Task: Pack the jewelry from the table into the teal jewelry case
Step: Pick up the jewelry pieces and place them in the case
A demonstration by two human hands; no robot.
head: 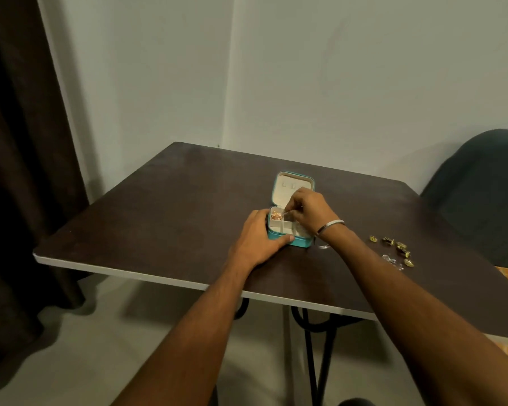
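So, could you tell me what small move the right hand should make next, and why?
Probably release: the right hand pinches a small piece above the open teal case, which the left hand steadies. Gold pieces wait on the table.

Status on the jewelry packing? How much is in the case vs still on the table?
Done: the teal case is open and one rear compartment holds coppery jewelry.

In hand: the left hand steadies the case while the right hand lowers a small piece, too small to identify, over the compartments.

Left: gold pieces, a clear sparkly piece and a ring-like item remain on the table. Roughly early to midway.
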